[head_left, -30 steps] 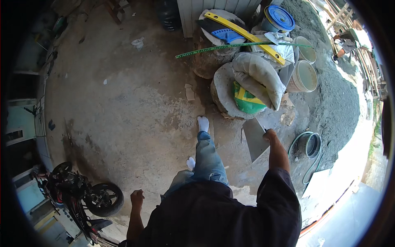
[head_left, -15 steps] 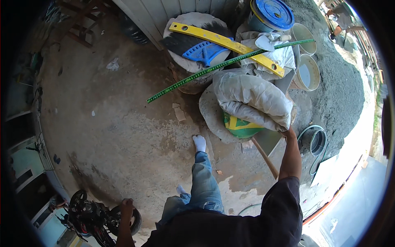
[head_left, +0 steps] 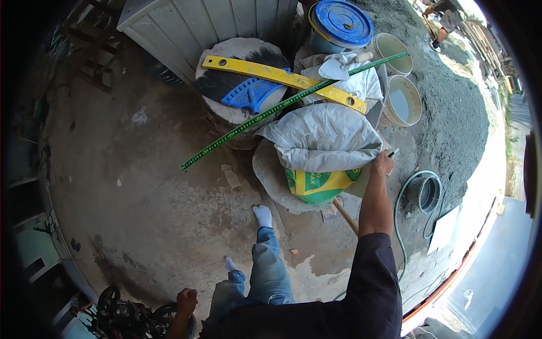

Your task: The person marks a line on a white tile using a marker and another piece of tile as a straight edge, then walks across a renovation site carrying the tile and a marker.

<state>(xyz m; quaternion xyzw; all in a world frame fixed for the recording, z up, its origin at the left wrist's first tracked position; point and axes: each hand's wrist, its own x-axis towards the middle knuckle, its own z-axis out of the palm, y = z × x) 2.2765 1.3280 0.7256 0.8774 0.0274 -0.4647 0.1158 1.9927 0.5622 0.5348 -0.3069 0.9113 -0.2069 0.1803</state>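
Note:
My right hand [head_left: 384,164] is closed beside the right end of a folded white sack [head_left: 322,135]. A small dark object with a pale tip [head_left: 393,152] pokes out of the fist; its kind is unclear. Below the white sack's fold shows a green and yellow bag [head_left: 324,183], bulging on a pale round base. A wooden handle [head_left: 345,216] sticks out under my right forearm. My left hand [head_left: 187,301] hangs low at the left with fingers curled and nothing visible in it. Across the things behind lie a yellow spirit level [head_left: 282,76] and a green measuring strip [head_left: 254,120].
A blue broom head [head_left: 254,93] lies on a round block. Behind are a trowel [head_left: 334,69], a blue-lidded bucket [head_left: 344,25], two pale buckets [head_left: 402,100] and a grey sand heap [head_left: 451,107]. A hose [head_left: 400,226] loops around a dark bucket. A motorbike [head_left: 121,311] stands lower left.
My right hand has come from under the white sack's edge to beside it, now with a small dark object showing. The white sack's fold has shifted, exposing more of the bag. The view has shifted.

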